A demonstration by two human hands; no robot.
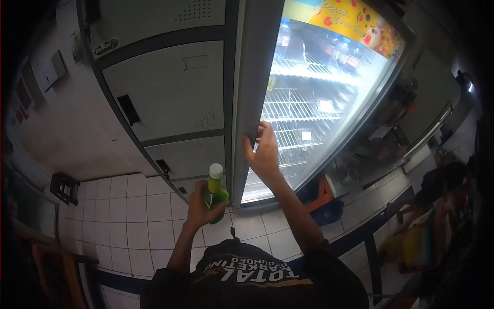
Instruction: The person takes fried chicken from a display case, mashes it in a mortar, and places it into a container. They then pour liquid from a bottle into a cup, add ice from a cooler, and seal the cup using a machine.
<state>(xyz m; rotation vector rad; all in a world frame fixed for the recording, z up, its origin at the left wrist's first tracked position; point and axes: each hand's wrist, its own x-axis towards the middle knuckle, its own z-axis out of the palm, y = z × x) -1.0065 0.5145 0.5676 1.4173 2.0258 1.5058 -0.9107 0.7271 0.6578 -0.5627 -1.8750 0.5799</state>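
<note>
A green bottle (pixel 218 195) with a white cap and yellow-green neck is upright in my left hand (pixel 199 206), its fingers wrapped around the body. My right hand (pixel 264 154) is at the left frame of a lit glass-fronted display fridge (pixel 250 77). Its thumb lies against the grey frame and its fingers curl at the frame's inner edge, at a dark spot that looks like a handle recess. Inside the fridge, wire shelves (pixel 296 95) carry a few bottles (pixel 342 51) near the top.
Grey metal lockers (pixel 170 87) stand left of the fridge. White floor tiles (pixel 134 211) lie below. A dark stool (pixel 65 188) is by the left wall. To the right are an orange object (pixel 322 193), a blue bin-like container (pixel 328 212) and a cluttered counter (pixel 370 170).
</note>
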